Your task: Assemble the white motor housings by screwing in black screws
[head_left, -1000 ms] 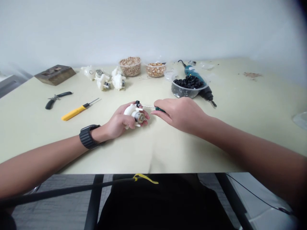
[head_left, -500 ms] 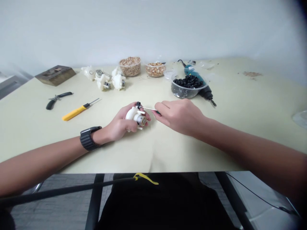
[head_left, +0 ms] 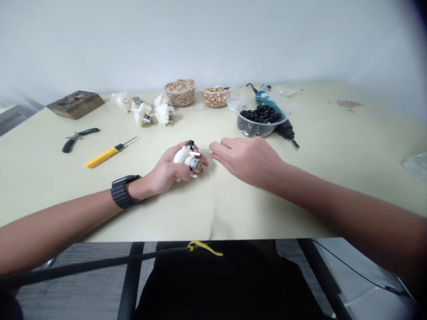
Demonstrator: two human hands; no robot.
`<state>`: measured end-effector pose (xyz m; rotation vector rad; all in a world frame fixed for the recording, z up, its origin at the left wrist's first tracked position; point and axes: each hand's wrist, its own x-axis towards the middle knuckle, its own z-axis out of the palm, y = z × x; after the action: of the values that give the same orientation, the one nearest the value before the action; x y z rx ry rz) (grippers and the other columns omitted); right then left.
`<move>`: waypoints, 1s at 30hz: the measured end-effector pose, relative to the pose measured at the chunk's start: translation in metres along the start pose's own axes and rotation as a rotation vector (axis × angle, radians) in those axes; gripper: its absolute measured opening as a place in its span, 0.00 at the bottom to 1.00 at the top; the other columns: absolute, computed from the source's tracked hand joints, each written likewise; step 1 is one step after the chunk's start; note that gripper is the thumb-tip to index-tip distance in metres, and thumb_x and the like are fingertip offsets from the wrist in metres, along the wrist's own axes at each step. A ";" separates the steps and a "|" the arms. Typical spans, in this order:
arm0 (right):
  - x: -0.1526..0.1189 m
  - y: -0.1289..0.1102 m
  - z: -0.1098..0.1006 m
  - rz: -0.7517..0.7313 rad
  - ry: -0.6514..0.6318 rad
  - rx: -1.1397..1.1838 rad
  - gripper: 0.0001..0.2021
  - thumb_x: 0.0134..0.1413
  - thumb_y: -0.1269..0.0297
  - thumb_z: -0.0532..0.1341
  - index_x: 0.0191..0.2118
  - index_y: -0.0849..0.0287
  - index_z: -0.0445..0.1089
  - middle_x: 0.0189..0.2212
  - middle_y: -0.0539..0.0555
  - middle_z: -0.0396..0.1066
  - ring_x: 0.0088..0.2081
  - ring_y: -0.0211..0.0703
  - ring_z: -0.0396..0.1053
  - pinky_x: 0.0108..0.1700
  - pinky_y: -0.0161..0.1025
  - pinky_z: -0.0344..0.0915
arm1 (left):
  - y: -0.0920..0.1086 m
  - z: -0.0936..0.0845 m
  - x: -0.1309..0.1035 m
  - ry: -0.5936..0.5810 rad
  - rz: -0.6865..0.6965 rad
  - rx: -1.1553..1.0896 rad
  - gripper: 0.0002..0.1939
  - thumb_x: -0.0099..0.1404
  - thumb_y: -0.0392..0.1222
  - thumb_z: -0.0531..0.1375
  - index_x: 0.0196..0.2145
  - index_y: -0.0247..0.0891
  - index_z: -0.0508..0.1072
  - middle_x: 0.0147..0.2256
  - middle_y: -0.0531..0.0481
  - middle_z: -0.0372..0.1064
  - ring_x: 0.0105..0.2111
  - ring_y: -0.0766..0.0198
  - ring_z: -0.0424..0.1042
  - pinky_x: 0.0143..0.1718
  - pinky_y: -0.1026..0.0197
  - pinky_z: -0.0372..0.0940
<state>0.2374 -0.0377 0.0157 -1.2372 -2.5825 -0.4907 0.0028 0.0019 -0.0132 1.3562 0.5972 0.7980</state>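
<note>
In my left hand [head_left: 167, 172] is a white plastic housing with a small silver motor [head_left: 183, 156], held just above the table. A small black part [head_left: 191, 144] sits at the housing's top, by my left fingertips. My right hand [head_left: 248, 159] is closed around a screwdriver [head_left: 203, 148]; only its thin metal shaft shows, and the handle is hidden in my fingers. The shaft points left, and its tip meets the black part or lies right beside it; I cannot tell which.
Left lie a yellow screwdriver [head_left: 103, 157], black-handled pliers [head_left: 80, 138] and a wooden block [head_left: 76, 105]. Behind are more white motor housings [head_left: 163, 112] and two tubs of small tan pieces [head_left: 180, 93]. A tub of black parts [head_left: 260, 119] stands before a teal power tool [head_left: 268, 101].
My right hand has shifted slightly left toward the housing, and less of the screwdriver shows now. My left hand keeps its hold on the housing.
</note>
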 end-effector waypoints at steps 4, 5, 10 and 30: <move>-0.001 -0.006 0.000 -0.014 -0.037 -0.021 0.19 0.76 0.66 0.46 0.41 0.59 0.73 0.28 0.53 0.70 0.25 0.39 0.51 0.29 0.41 0.39 | 0.004 0.005 -0.004 0.009 -0.010 0.067 0.21 0.43 0.25 0.63 0.38 0.35 0.74 0.38 0.48 0.78 0.34 0.62 0.74 0.32 0.62 0.68; -0.001 -0.007 0.001 0.004 -0.039 0.017 0.18 0.76 0.65 0.46 0.40 0.60 0.73 0.27 0.53 0.70 0.25 0.39 0.50 0.29 0.41 0.40 | 0.005 0.006 -0.005 0.013 -0.015 0.091 0.21 0.43 0.25 0.64 0.38 0.35 0.74 0.38 0.48 0.78 0.34 0.62 0.74 0.32 0.63 0.67; 0.004 -0.007 0.001 0.135 -0.003 0.453 0.17 0.72 0.61 0.53 0.32 0.60 0.71 0.21 0.47 0.62 0.25 0.35 0.50 0.31 0.39 0.45 | 0.005 0.008 -0.009 0.045 -0.024 0.153 0.23 0.44 0.26 0.65 0.40 0.36 0.73 0.36 0.50 0.76 0.35 0.62 0.72 0.30 0.65 0.64; 0.007 -0.005 -0.004 0.075 -0.108 0.093 0.13 0.74 0.62 0.51 0.41 0.58 0.71 0.29 0.51 0.71 0.26 0.39 0.53 0.29 0.40 0.41 | 0.001 0.002 -0.002 0.010 -0.010 0.089 0.23 0.43 0.25 0.64 0.39 0.35 0.72 0.37 0.49 0.77 0.34 0.62 0.74 0.34 0.61 0.68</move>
<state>0.2296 -0.0377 0.0212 -1.3576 -2.6015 -0.2929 0.0036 -0.0008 -0.0123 1.4306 0.6532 0.7784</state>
